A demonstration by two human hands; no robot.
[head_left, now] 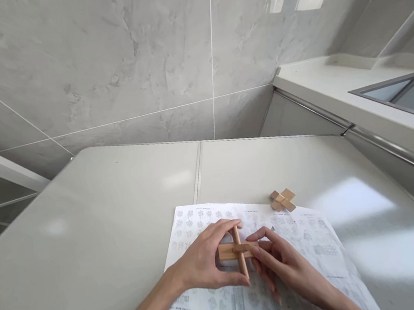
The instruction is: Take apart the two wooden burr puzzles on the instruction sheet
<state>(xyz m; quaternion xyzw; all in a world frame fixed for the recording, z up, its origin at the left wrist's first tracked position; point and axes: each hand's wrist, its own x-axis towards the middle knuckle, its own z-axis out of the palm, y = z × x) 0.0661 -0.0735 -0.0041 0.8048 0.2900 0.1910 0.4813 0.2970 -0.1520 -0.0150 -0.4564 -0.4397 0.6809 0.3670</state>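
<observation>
Wooden bars crossed into a half-built puzzle (pixel 237 252) are held between both hands, just above a printed instruction sheet (pixel 308 243) that is spread on the pale surface (pixel 104 213). Three bars at least appear to be joined: one upright, one flat and one short piece pointing to the right. The assembly is judged to be partly done, since the cross looks open and loose; how many pieces are left cannot be told. A second, smaller crossed wooden piece (pixel 283 200) is seen lying beyond the fingertips, at the far edge of the sheet, well apart from either hand.

The left hand (pixel 205 263) is curled around the cross from its own side, with the thumb under the upright bar and the fingers (pixel 223 226) pressed over its top, closed on the wood. The right hand (pixel 280 261) is brought in from the opposite side, its fingertips narrowly pinched on the short bar's end. Both forearms are angled inward from the near edge, wrists raised off the sheet.
</observation>
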